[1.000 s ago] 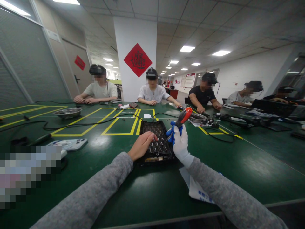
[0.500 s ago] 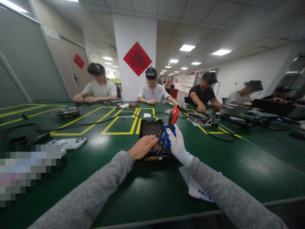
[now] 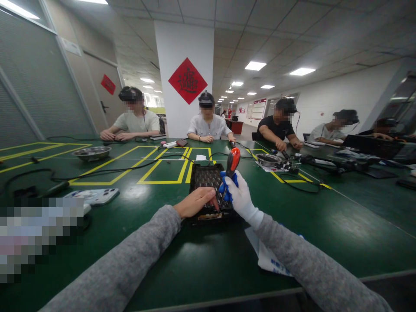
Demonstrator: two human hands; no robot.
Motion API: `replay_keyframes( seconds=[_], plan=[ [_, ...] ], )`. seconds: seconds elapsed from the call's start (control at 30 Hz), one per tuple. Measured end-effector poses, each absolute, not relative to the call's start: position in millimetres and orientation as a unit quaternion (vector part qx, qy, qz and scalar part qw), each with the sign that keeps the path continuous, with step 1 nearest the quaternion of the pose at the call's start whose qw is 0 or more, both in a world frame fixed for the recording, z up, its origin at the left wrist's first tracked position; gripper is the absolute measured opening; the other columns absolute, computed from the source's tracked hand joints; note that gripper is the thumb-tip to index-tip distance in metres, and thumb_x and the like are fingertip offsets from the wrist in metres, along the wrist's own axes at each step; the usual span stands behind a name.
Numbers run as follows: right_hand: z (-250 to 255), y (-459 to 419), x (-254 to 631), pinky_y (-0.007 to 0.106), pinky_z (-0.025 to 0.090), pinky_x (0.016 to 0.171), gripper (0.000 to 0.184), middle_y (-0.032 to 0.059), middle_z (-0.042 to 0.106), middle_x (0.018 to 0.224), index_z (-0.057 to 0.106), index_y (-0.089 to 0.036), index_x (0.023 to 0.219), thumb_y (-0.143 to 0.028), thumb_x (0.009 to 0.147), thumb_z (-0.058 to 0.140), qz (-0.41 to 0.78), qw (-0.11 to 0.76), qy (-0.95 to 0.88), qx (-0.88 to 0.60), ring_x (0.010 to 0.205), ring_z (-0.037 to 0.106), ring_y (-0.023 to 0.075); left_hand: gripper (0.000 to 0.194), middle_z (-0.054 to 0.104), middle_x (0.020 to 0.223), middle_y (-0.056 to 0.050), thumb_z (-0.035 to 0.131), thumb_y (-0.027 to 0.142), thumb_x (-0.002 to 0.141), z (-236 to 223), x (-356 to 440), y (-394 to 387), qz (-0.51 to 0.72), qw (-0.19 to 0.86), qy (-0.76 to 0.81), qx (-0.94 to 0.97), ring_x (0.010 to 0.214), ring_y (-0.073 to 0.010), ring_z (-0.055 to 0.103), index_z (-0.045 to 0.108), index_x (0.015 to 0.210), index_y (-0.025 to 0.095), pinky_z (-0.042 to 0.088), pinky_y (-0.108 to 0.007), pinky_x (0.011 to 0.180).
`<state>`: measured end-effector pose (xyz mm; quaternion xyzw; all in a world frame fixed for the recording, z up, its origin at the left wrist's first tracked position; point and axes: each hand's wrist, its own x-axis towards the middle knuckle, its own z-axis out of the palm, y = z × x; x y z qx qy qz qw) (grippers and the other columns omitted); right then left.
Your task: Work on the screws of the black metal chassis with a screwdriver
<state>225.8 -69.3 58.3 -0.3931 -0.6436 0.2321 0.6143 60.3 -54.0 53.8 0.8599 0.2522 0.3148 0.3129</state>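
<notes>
A black plastic housing [image 3: 208,174] with a patterned inside lies on the green table in front of me. My right hand [image 3: 239,197], in a white glove with blue fingertips, grips a screwdriver [image 3: 233,161] with a red and black handle. The screwdriver stands nearly upright, its shaft pointing down into the near part of the housing. My bare left hand [image 3: 197,202] reaches over the housing's left side. Its fingers are pressed together near the shaft's lower end; what they hold, if anything, is hidden. A brownish strip [image 3: 209,216] shows at the near edge.
A white plastic bag [image 3: 271,260] lies under my right forearm. A phone [image 3: 92,196] is at left, and metal bowls [image 3: 92,153] [image 3: 269,160] stand farther off. Black cables cross the table [image 3: 156,255]. Several people sit along the far side.
My right hand and the screwdriver handle have shifted slightly down, with the handle tilted a little differently. My left hand has barely moved. Across the table, a person's hand has drawn back leftward.
</notes>
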Motion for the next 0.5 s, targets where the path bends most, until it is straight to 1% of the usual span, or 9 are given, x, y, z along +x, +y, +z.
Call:
replay_keyframes(
  seconds=[0.13, 0.3, 0.5],
  plan=[
    [56.6, -68.4, 225.7, 0.02, 0.039, 0.049, 0.03, -0.0022, 0.052, 0.062, 0.055, -0.018, 0.097, -0.041, 0.081, 0.044, 0.243, 0.612, -0.643, -0.392, 0.051, 0.046, 0.009, 0.059, 0.06, 0.073, -0.007, 0.025, 0.049, 0.086, 54.3, 60.5, -54.6, 0.312, 0.313, 0.249, 0.862, 0.067, -0.0145, 0.052, 0.068, 0.068, 0.015, 0.041, -0.025, 0.067],
    [55.5, -67.5, 226.0, 0.02, 0.038, 0.048, 0.03, -0.0027, 0.052, 0.061, 0.055, -0.018, 0.097, -0.041, 0.081, 0.044, 0.256, 0.608, -0.642, -0.391, 0.049, 0.044, 0.0084, 0.063, 0.06, 0.076, -0.007, 0.02, 0.051, 0.086, 52.8, 60.1, -53.0, 0.289, 0.324, 0.263, 0.862, 0.071, -0.0148, 0.051, 0.068, 0.071, 0.014, 0.041, -0.025, 0.071],
    [55.2, -65.9, 227.2, 0.019, 0.038, 0.047, 0.031, -0.002, 0.052, 0.063, 0.054, -0.016, 0.098, -0.04, 0.081, 0.044, 0.256, 0.61, -0.642, -0.388, 0.05, 0.044, 0.0075, 0.063, 0.059, 0.08, -0.006, 0.018, 0.048, 0.088, 52.4, 59.1, -51.2, 0.271, 0.31, 0.263, 0.873, 0.072, -0.0127, 0.049, 0.068, 0.073, 0.011, 0.04, -0.024, 0.073]
  ],
)
